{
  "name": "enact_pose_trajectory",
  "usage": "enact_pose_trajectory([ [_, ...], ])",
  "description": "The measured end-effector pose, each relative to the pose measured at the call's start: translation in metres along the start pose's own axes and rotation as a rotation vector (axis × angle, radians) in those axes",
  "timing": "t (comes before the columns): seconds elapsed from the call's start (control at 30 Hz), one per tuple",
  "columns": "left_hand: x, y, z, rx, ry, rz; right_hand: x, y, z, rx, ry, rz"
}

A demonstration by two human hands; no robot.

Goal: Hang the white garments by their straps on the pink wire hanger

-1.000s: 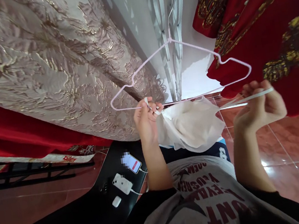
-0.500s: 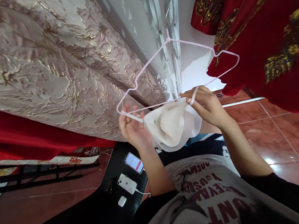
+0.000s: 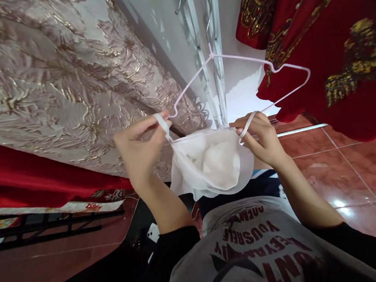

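Seen from the head camera, a person's hands draw a sheer white cloth (image 3: 208, 161) out along the lower bar of a pale pink hanger (image 3: 211, 56). The left hand (image 3: 142, 149), slightly blurred, brings its fingertips together on a white strap (image 3: 163, 125); the right hand (image 3: 260, 136) is curled, gripping a second strap (image 3: 248, 123) looped over its fingers. Held apart, the hands appear to keep the cloth's top edge spread while its folds droop between and below them. The hanger rises beyond the hands; whether its hook bears on the white metal frame (image 3: 216, 17) behind cannot be told. Gold-patterned brocade (image 3: 59, 60) hangs beyond the left hand, embroidered red fabric (image 3: 359, 104) beyond the right. Below the left forearm, a partly hidden phone (image 3: 153, 232) lies on a black desk (image 3: 135, 229).
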State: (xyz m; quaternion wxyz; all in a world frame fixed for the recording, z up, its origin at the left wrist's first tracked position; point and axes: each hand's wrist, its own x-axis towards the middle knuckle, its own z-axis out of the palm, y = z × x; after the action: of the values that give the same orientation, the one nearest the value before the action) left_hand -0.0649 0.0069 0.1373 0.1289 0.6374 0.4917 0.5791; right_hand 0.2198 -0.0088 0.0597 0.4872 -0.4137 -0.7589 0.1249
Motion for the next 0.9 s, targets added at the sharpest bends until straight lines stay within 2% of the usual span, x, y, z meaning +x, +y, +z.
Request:
enact_pose_trajectory([
  [0.17,0.014,-0.006,0.009,0.133,-0.180,0.078,0.000,0.000,0.003,-0.029,-0.024,-0.013],
  [0.3,0.019,-0.018,0.014,0.137,-0.361,0.024,0.001,0.001,0.006,-0.007,-0.035,-0.009],
  [0.37,0.019,-0.023,0.013,0.111,-0.383,-0.013,0.000,0.001,0.006,-0.007,-0.034,-0.007],
  [0.43,0.013,-0.030,0.012,0.036,-0.314,-0.066,-0.001,0.001,0.006,-0.003,-0.044,-0.009],
  [0.47,0.008,-0.035,0.012,-0.030,-0.243,-0.106,-0.002,0.001,0.006,0.001,-0.047,-0.010],
  [0.53,-0.006,-0.045,0.017,-0.212,-0.044,-0.205,-0.002,0.000,0.007,0.007,-0.049,-0.010],
  [0.63,-0.036,-0.052,0.038,-0.540,0.199,-0.398,0.000,-0.003,0.009,0.014,-0.057,-0.001],
  [0.7,-0.055,-0.048,0.058,-0.702,0.244,-0.490,0.001,-0.004,0.010,0.019,-0.068,0.007],
  [0.8,-0.071,-0.035,0.082,-0.738,0.292,-0.476,-0.002,-0.004,0.009,0.048,-0.040,0.012],
  [0.83,-0.073,-0.032,0.086,-0.733,0.305,-0.459,-0.004,-0.002,0.008,0.070,0.017,0.029],
  [0.9,-0.071,-0.028,0.089,-0.747,0.324,-0.435,-0.011,0.004,0.005,0.120,0.216,0.101],
])
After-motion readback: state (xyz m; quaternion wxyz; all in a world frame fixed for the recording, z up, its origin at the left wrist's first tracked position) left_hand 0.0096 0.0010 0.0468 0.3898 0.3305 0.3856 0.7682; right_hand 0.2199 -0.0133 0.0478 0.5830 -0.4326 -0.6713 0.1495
